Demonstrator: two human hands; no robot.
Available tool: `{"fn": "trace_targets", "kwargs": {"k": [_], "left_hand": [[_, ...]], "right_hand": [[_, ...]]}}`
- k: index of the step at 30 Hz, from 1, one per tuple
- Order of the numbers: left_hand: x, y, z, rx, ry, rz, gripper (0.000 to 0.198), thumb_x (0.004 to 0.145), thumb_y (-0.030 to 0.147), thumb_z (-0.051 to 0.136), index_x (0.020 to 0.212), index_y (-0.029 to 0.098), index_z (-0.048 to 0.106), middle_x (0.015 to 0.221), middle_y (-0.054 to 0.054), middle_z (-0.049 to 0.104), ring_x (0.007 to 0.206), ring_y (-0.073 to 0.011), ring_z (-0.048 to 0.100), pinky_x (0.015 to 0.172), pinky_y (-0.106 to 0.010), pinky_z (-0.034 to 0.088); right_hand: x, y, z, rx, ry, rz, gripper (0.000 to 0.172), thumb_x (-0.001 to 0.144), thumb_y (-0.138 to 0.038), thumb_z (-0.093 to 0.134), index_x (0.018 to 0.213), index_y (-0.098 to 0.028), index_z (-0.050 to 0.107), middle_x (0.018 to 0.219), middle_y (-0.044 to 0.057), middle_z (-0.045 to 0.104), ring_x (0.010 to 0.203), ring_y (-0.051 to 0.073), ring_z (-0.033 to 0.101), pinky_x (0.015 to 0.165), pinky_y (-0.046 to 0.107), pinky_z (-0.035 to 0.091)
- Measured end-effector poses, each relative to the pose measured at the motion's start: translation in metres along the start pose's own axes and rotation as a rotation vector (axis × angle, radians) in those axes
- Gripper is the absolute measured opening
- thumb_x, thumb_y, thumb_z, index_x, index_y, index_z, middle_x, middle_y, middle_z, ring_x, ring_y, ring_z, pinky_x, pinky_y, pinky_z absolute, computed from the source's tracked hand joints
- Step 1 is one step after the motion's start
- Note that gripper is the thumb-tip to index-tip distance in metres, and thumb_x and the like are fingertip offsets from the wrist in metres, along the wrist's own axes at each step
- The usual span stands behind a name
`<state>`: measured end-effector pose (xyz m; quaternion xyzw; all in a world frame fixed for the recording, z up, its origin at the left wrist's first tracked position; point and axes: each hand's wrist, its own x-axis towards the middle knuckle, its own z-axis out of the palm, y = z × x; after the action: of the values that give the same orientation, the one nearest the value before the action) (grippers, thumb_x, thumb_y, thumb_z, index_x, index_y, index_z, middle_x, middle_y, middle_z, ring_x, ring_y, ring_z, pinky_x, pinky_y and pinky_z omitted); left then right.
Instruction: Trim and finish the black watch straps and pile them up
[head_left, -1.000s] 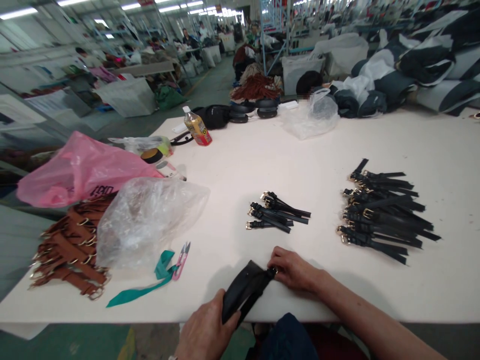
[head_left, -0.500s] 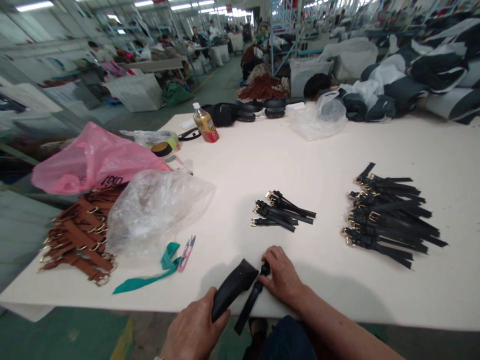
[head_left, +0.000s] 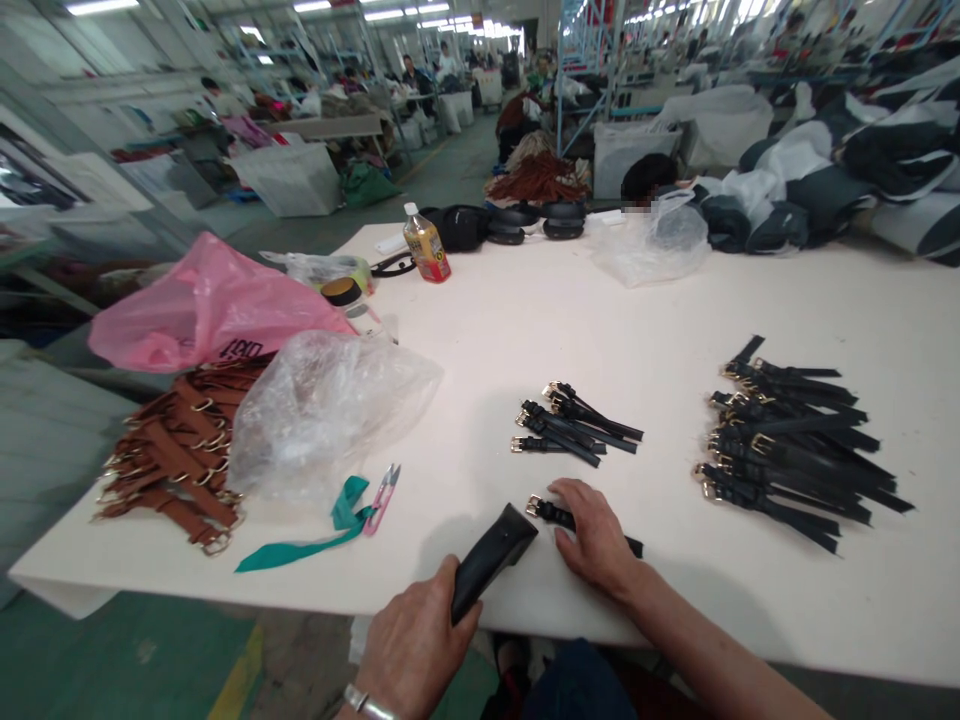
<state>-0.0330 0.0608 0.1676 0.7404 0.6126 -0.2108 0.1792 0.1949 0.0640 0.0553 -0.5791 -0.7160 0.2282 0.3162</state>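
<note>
In my left hand is a wide black leather-like piece, gripped at its lower end above the table's front edge. My right hand lies over a short black strap, its fingers round the middle. The strap's gold buckle points left and its other end shows right of the hand. Beyond the hands, several black buckled straps form a small pile. A larger pile of black straps lies to the right.
Brown straps lie at left beside a clear plastic bag and pink bag. Pink-handled snips touch a teal ribbon. A bottle stands at the far edge. A person's head shows beyond the table.
The strap under my right hand has turned from slanting toward me to lying across the table, buckle left. My left hand and the wide black piece sit slightly further right in view.
</note>
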Motion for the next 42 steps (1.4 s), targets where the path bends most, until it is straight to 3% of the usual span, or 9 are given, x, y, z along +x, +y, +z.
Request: {"fn": "trace_targets", "kwargs": {"k": [4, 10, 20, 29, 35, 42], "left_hand": [[0.006, 0.004, -0.005, 0.031, -0.010, 0.028, 0.041, 0.080, 0.038, 0.038, 0.118, 0.020, 0.042, 0.095, -0.009, 0.066, 0.091, -0.0260, 0.060, 0.074, -0.036, 0.044], [0.020, 0.009, -0.013, 0.148, 0.010, 0.081, 0.041, 0.081, 0.033, 0.037, 0.120, 0.020, 0.041, 0.094, -0.009, 0.066, 0.090, -0.0244, 0.061, 0.072, -0.035, 0.045], [0.017, 0.022, -0.025, 0.229, -0.061, 0.174, 0.041, 0.078, 0.021, 0.043, 0.118, 0.022, 0.041, 0.096, -0.008, 0.065, 0.087, -0.0253, 0.061, 0.073, -0.038, 0.046], [0.023, 0.034, -0.035, 0.270, -0.061, 0.242, 0.033, 0.077, 0.018, 0.043, 0.109, 0.023, 0.044, 0.093, -0.007, 0.063, 0.083, -0.0246, 0.063, 0.069, -0.037, 0.047], [0.029, 0.030, -0.046, 0.315, -0.058, 0.302, 0.033, 0.075, 0.015, 0.043, 0.107, 0.023, 0.046, 0.091, -0.007, 0.063, 0.082, -0.0265, 0.063, 0.069, -0.040, 0.047], [0.036, 0.033, -0.055, 0.343, -0.064, 0.352, 0.030, 0.073, 0.016, 0.045, 0.103, 0.023, 0.047, 0.091, -0.007, 0.063, 0.081, -0.0235, 0.062, 0.069, -0.037, 0.046]], "right_hand": [[-0.003, -0.007, 0.006, -0.091, 0.059, 0.084, 0.028, 0.074, -0.024, 0.060, 0.102, -0.021, 0.055, 0.094, 0.008, 0.057, 0.092, 0.025, 0.046, 0.082, 0.039, 0.033], [0.004, -0.006, 0.011, -0.116, 0.078, 0.069, 0.018, 0.077, -0.027, 0.058, 0.094, -0.022, 0.059, 0.084, 0.006, 0.056, 0.086, 0.023, 0.045, 0.076, 0.036, 0.031], [0.003, 0.013, 0.006, 0.107, 0.037, -0.014, 0.023, 0.064, -0.003, 0.045, 0.076, -0.019, 0.057, 0.072, 0.003, 0.054, 0.075, 0.019, 0.047, 0.071, 0.032, 0.037], [0.002, 0.011, 0.002, 0.128, 0.023, -0.023, 0.008, 0.076, -0.016, 0.055, 0.082, -0.020, 0.058, 0.077, 0.004, 0.058, 0.079, 0.020, 0.050, 0.072, 0.034, 0.039], [-0.001, 0.013, 0.007, 0.163, 0.091, 0.099, 0.018, 0.072, -0.013, 0.057, 0.088, -0.020, 0.053, 0.078, 0.003, 0.058, 0.075, 0.018, 0.051, 0.070, 0.031, 0.040], [0.000, 0.014, 0.006, 0.177, 0.060, 0.147, 0.012, 0.071, -0.013, 0.056, 0.079, -0.020, 0.049, 0.076, 0.001, 0.054, 0.072, 0.017, 0.048, 0.066, 0.028, 0.037]]}}
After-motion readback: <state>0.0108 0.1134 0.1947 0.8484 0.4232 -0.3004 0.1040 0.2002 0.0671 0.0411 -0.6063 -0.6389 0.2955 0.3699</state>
